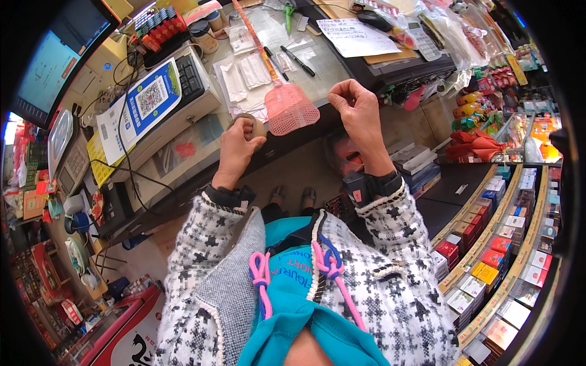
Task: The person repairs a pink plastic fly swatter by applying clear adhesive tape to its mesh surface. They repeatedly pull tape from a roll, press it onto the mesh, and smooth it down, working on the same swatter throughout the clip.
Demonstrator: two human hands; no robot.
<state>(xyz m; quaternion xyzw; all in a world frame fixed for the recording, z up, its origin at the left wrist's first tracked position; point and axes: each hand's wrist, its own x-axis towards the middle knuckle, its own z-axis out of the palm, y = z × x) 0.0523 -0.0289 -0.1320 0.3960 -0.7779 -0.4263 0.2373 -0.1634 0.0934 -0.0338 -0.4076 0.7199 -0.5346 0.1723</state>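
Observation:
My left hand is closed around a roll of tape at the counter's near edge. Off to the right, my right hand is raised with thumb and forefinger pinched together. Whatever may be between those fingertips is too fine to make out. A pink fly swatter lies between the two hands. Its mesh head juts over the counter's front edge, and its orange patterned handle runs away across the top. White paper packets rest beside the handle, left of a black pen.
Left on the counter stand a cash drawer with a keyboard and a blue code card, cables and a monitor. Handwritten paper, a mouse and a calculator lie far right. Shelves of small boxes curve along my right.

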